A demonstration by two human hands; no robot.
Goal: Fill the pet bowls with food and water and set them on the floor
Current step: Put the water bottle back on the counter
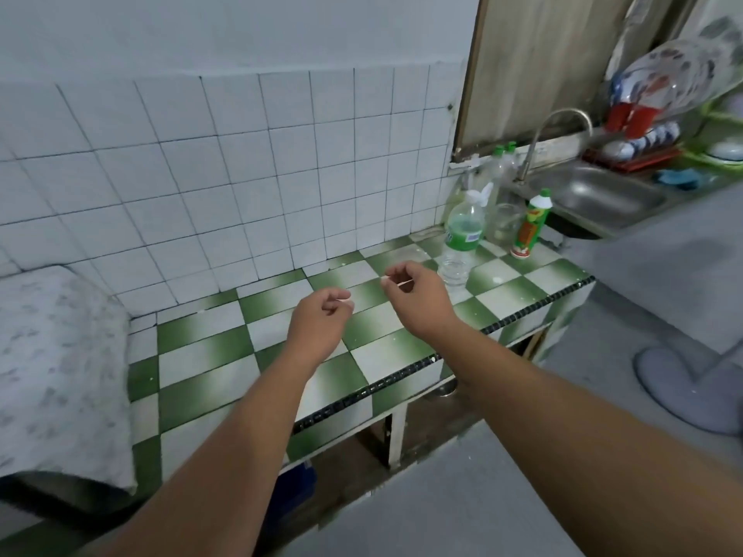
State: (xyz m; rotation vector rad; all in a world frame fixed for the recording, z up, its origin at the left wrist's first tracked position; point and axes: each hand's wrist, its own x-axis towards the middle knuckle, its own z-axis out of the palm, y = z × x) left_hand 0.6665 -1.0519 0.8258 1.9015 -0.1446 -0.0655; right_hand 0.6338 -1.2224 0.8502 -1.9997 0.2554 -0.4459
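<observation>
Both hands hang over the green-and-white checked desk (209, 355) with nothing in them: the left hand (321, 319) is loosely curled, fingers bent in toward the palm, and the right hand (414, 299) just beside it is likewise half closed around air, thumb and forefinger close together. No pet bowl can be made out on the desk; the only hint of one is a rounded metal rim (442, 389) showing under the desk edge, below the right forearm, and it is too hidden to say what it is. Just beyond the right hand stands a clear water bottle (460, 243) with a green label, and past it a glass (506, 225) and a bottle of dish soap (530, 225) with a green cap. Further off to the right of the hands are the steel sink (603, 195) and its curved tap (563, 126), with a rack of plates (659, 90) behind. To the left of the left hand lies a grey patterned cloth (60, 367) over something raised. Judging by this, the task looks to be at its very start, with the bowls not yet fetched and nothing filled. The next move calls for finding the bowls, perhaps below the desk, and bringing one up; the water bottle is the nearest water for it. No pet food is in view.
</observation>
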